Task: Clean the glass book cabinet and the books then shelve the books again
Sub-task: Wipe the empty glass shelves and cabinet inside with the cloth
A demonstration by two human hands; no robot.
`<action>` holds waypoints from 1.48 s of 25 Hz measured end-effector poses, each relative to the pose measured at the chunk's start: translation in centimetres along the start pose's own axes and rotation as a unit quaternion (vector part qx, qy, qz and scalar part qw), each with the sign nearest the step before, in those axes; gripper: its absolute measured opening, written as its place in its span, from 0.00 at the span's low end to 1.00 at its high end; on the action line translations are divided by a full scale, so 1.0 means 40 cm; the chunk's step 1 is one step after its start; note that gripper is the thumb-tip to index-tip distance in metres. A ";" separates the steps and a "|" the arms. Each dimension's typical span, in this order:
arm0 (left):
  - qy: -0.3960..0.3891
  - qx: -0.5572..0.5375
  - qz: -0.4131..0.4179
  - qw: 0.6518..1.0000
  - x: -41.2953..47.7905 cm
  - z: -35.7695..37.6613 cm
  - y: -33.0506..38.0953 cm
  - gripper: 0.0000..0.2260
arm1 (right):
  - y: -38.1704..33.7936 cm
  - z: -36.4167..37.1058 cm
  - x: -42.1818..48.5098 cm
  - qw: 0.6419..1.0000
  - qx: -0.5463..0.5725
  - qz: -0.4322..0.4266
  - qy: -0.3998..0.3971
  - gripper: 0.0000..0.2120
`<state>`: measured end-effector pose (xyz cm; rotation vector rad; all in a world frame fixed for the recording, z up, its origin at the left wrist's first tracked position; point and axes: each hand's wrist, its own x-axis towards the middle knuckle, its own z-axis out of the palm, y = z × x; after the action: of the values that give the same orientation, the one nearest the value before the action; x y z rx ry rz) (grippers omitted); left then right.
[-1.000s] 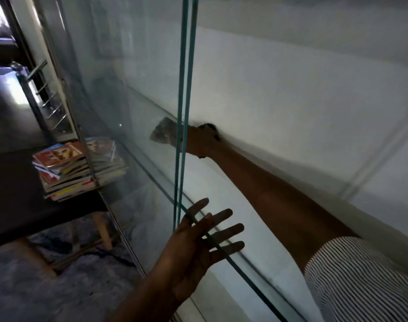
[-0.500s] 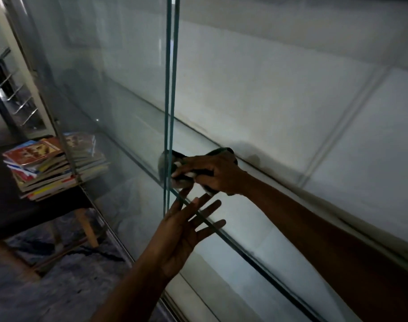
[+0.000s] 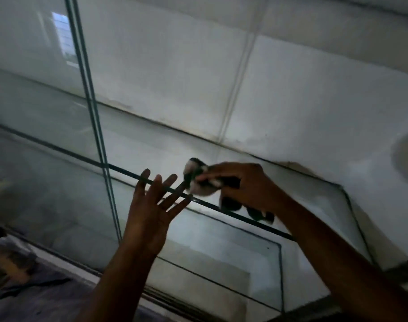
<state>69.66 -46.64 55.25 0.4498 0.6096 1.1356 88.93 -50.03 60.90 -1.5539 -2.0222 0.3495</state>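
Observation:
The glass book cabinet fills the head view, and its glass shelf (image 3: 256, 219) runs from the left edge down to the right. My right hand (image 3: 242, 185) reaches inside and grips a dark and white cloth (image 3: 199, 180) just above the shelf's front edge. My left hand (image 3: 152, 205) is raised in front of the shelf edge with its fingers spread and straight, holding nothing. The vertical edges of the sliding glass panes (image 3: 91, 108) stand to the left of both hands. No books are in view.
White tiled wall (image 3: 291, 89) forms the cabinet's back. A lower glass shelf (image 3: 244, 270) lies under the hands. Grey floor (image 3: 36, 303) shows at the bottom left, with a blurred wooden leg (image 3: 10, 263) beside it.
My right hand has drawn the cloth from the back wall forward and rightward along the shelf to its front edge. The view has swung right, so the stack of books on the table has left the frame.

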 end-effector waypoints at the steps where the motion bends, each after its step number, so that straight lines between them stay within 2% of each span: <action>1: -0.009 0.001 0.006 1.000 -0.007 0.007 -0.014 0.16 | 0.025 -0.028 0.015 0.998 0.012 0.044 0.050 0.23; 3: -0.021 -0.007 0.002 1.000 -0.011 0.019 -0.030 0.19 | 0.085 -0.060 0.072 0.987 -0.025 0.078 0.142 0.22; 4: -0.022 -0.010 -0.001 1.000 -0.010 0.023 -0.032 0.19 | 0.115 -0.056 0.097 0.984 -0.077 0.065 0.149 0.22; 6: -0.022 -0.018 -0.002 1.000 -0.006 0.021 -0.035 0.19 | 0.162 -0.026 0.124 0.983 -0.144 0.029 0.110 0.22; 9: -0.022 -0.013 -0.003 1.000 -0.011 0.025 -0.033 0.20 | 0.163 0.002 0.125 0.987 -0.127 0.054 0.087 0.21; 16: -0.028 -0.029 -0.018 0.999 -0.028 0.026 -0.016 0.21 | -0.023 0.073 -0.008 0.995 -0.075 -0.031 0.051 0.19; 19: -0.023 -0.034 -0.057 0.998 -0.043 0.021 -0.032 0.16 | -0.097 0.062 -0.109 0.995 -0.083 -0.051 0.027 0.19; 20: -0.027 -0.027 -0.076 0.996 -0.051 0.021 -0.045 0.15 | -0.107 0.045 -0.139 0.997 -0.067 -0.038 0.026 0.18; 21: -0.046 -0.016 -0.095 0.994 -0.060 0.029 -0.063 0.15 | -0.115 0.014 -0.166 0.998 -0.036 0.013 0.039 0.21; 22: -0.073 -0.007 -0.111 0.991 -0.071 0.041 -0.086 0.15 | -0.117 -0.027 -0.194 0.993 0.003 0.083 0.080 0.24; 23: -0.096 -0.003 -0.120 0.988 -0.083 0.055 -0.110 0.15 | -0.106 -0.071 -0.220 0.977 0.031 0.141 0.156 0.27; 25: -0.116 -0.007 -0.114 0.987 -0.099 0.080 -0.144 0.15 | -0.048 -0.147 -0.270 0.911 -0.045 0.251 0.324 0.25; 26: -0.118 -0.009 -0.106 0.987 -0.103 0.087 -0.155 0.16 | -0.016 -0.166 -0.292 0.876 -0.118 0.312 0.349 0.23; 27: -0.121 -0.008 -0.095 0.988 -0.105 0.089 -0.161 0.16 | 0.016 -0.161 -0.311 0.850 -0.198 0.369 0.321 0.23; 29: -0.124 -0.009 -0.080 0.989 -0.104 0.091 -0.164 0.17 | 0.084 -0.112 -0.339 0.826 -0.292 0.423 0.230 0.23; 34: -0.107 -0.011 -0.083 0.991 -0.099 0.087 -0.168 0.17 | 0.135 -0.110 -0.318 0.808 -0.300 0.448 0.239 0.21; 37: -0.103 -0.012 -0.096 0.990 -0.096 0.081 -0.165 0.17 | 0.168 -0.128 -0.263 0.828 -0.269 0.443 0.214 0.21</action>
<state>75.28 -52.70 54.45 0.4708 0.4485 0.9002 99.05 -58.69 58.68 -2.5915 -0.9699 -0.2685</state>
